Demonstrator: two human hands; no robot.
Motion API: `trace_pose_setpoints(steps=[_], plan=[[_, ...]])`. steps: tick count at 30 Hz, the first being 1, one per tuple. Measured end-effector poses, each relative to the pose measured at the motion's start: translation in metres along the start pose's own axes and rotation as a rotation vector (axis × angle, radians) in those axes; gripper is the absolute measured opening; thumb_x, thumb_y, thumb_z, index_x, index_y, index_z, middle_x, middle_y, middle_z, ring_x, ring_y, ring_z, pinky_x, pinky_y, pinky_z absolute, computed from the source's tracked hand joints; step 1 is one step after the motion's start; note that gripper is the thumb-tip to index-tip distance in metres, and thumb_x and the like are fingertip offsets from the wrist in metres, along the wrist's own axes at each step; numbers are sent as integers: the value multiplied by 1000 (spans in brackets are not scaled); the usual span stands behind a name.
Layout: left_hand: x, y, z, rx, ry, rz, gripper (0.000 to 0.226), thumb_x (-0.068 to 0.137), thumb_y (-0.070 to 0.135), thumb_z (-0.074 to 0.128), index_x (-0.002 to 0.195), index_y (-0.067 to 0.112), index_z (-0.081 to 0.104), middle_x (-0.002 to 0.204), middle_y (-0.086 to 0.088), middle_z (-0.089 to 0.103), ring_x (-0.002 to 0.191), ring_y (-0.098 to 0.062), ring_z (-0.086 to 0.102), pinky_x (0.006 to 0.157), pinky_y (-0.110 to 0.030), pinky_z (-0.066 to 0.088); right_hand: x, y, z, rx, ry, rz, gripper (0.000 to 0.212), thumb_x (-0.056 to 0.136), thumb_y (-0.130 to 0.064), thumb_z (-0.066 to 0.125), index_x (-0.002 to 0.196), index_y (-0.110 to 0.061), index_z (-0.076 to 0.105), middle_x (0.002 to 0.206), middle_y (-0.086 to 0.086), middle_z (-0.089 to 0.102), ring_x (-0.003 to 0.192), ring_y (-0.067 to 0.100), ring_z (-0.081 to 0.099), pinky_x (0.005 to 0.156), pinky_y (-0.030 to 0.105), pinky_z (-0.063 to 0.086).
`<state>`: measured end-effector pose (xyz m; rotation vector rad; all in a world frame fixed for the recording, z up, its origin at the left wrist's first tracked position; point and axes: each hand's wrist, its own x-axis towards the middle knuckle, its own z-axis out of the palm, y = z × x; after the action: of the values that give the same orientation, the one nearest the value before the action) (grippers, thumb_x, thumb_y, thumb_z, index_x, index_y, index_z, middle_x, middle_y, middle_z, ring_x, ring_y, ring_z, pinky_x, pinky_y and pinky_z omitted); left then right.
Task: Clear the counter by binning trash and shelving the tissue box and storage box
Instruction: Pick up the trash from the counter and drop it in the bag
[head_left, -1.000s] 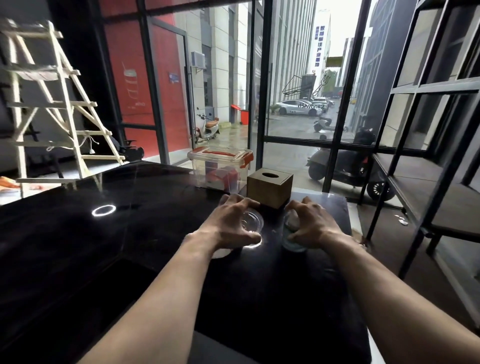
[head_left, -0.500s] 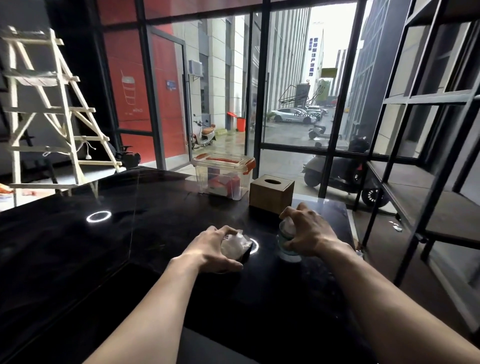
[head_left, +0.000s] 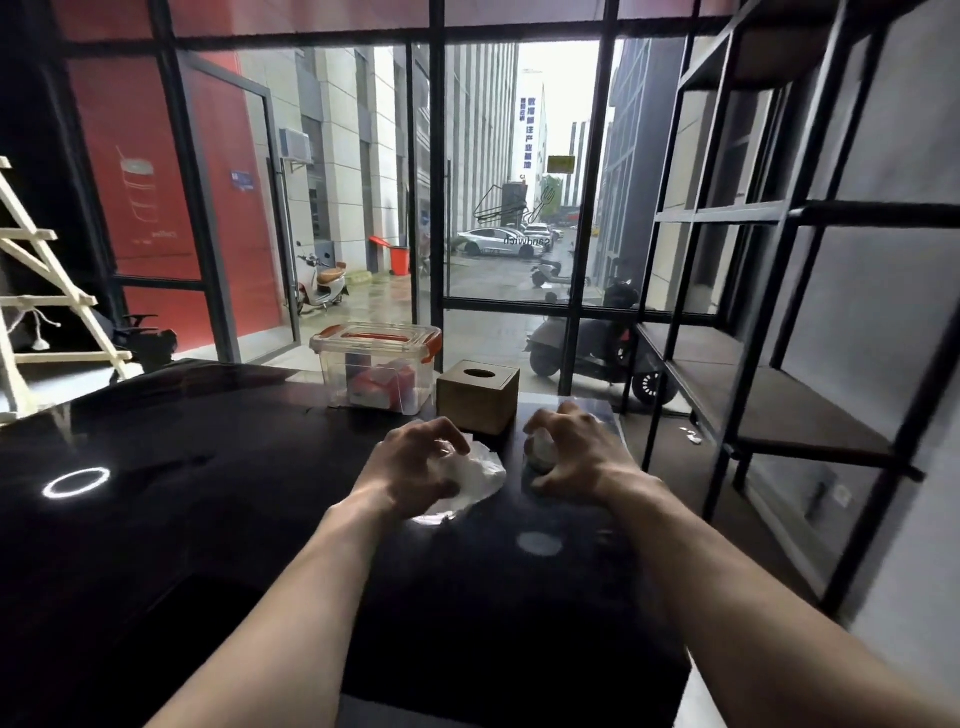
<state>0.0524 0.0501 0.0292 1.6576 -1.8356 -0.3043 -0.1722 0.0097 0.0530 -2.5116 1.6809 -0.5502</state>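
Observation:
My left hand (head_left: 415, 462) is closed over a crumpled clear plastic cup with white wrapping (head_left: 480, 475), held just above the black counter (head_left: 208, 493). My right hand (head_left: 576, 447) grips a second piece of crumpled trash (head_left: 540, 447), pale and roundish. Behind the hands stands a brown wooden tissue box (head_left: 478, 397) with an oval hole on top. To its left is a clear storage box (head_left: 379, 366) with an orange-clipped lid and red items inside.
A tall black metal shelf unit (head_left: 779, 395) with dark boards stands to the right of the counter. A wooden ladder (head_left: 47, 301) leans at the far left. Glass window walls run behind the counter. A ring-shaped light reflection (head_left: 76, 482) shows on the counter.
Both hands closed on the trash and lifted it off the counter. The left cup is now crushed in the palm. The view tilted upward.

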Motion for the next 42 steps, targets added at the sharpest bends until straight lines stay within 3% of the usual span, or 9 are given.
trace_pose_setpoints(steps=[7,12,23,34,37,40,42], plan=[[12,46,24,-65,5,153,47,68,10,85,104,37,70,111,5,72,95,-15,68,72,-28,53,-40,26,-44,-82,71,153,66,69,-34,80,132,-30,59,128,7,51,117,32,61,88,32,49],[9,91,54,-134,8,210,49,67,12,86,102,40,68,106,7,75,91,-14,69,80,-36,59,-74,62,-67,-120,82,252,72,65,-31,84,131,-28,58,129,6,52,113,32,63,92,38,56],[6,209,143,-107,19,318,43,72,18,80,104,41,65,104,12,76,92,-16,70,81,-35,57,-137,174,-95,-98,136,331,65,64,-30,83,126,-27,61,113,5,50,114,35,61,85,34,48],[7,323,265,-75,9,229,41,71,13,80,100,38,66,100,13,73,85,-16,67,77,-34,55,-181,329,-116,-76,98,297,66,67,-30,85,128,-26,60,122,9,51,117,36,58,91,39,52],[8,330,294,-85,8,183,40,70,11,77,99,38,66,98,13,72,82,-15,65,73,-31,53,-181,357,-104,-73,64,296,64,68,-32,83,128,-27,60,123,9,52,116,35,58,90,38,54],[11,321,318,-57,7,126,40,70,12,75,99,38,66,99,13,71,84,-16,66,68,-28,44,-177,375,-81,-82,37,284,64,70,-33,82,129,-28,58,121,9,53,114,35,60,84,32,46],[14,308,333,-41,2,79,40,71,12,74,100,38,67,101,12,71,85,-18,66,69,-28,44,-169,382,-63,-64,-15,276,66,70,-32,82,130,-27,55,119,9,51,114,36,59,90,37,52]])
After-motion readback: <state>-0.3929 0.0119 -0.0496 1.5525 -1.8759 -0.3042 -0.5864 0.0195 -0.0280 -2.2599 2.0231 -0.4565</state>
